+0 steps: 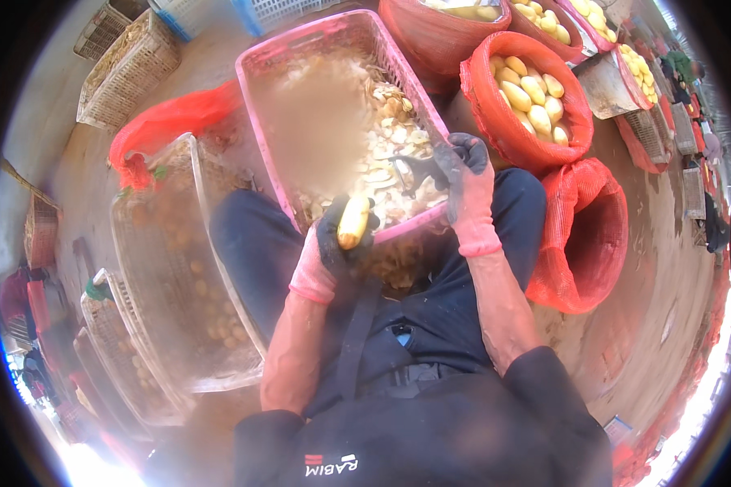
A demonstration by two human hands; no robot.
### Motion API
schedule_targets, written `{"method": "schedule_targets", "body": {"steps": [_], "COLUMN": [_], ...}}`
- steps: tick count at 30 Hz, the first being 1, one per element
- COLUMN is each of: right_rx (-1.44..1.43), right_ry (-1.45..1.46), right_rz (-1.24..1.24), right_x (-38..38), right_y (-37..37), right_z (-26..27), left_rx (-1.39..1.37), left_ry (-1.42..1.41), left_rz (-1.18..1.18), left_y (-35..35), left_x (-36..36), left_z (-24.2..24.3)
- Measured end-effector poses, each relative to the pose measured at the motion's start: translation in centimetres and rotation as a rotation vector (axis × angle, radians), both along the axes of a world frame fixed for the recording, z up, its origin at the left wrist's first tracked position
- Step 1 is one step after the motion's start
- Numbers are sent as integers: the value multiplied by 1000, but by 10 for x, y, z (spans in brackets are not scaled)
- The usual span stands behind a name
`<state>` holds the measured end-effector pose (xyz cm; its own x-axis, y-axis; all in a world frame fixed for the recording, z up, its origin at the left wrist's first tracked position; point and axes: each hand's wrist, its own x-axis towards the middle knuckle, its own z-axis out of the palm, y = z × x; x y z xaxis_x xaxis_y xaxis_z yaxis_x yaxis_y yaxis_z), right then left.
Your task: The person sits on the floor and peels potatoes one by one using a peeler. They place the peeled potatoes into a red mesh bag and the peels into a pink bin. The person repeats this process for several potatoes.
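Observation:
In a dark-palmed work glove, my left hand (329, 243) grips a pale yellow, mostly peeled potato (354, 222) at the near rim of a pink plastic crate (335, 30). My right hand (470, 176), gloved alike, is closed on a peeler (406, 175), whose metal blade points left over the crate. The peeler is apart from the potato. Potato peelings (396, 140) lie thick inside the crate, which rests between my knees. A blurred patch hides the crate's middle.
Right of the crate, a red mesh sack (527, 146) holds peeled potatoes (533, 97). Another red sack (585, 243) gapes by my right knee. On my left stands a white crate (198, 182) with unpeeled potatoes (222, 322), beside a red net bag (176, 119). A peelings-filled crate (128, 73) sits farther off.

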<state>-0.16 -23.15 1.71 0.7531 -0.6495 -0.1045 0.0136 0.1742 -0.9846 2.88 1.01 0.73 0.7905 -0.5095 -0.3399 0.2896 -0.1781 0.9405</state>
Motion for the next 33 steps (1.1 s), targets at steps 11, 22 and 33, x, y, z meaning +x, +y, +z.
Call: {"method": "schedule_targets", "body": {"steps": [11, 22, 33], "right_rx": [-53, 16, -325], "right_ry": [3, -74, -97], "right_rz": [30, 85, 155], "right_x": [0, -6, -10], "right_y": [-2, -2, -26], "right_z": [-12, -18, -32], "left_rx": [-353, -448, -390], "left_ry": [42, 716, 233], "left_rz": [-25, 358, 11], "left_y": [3, -19, -6], "left_x": [-1, 0, -7], "left_z": [-6, 13, 9]}}
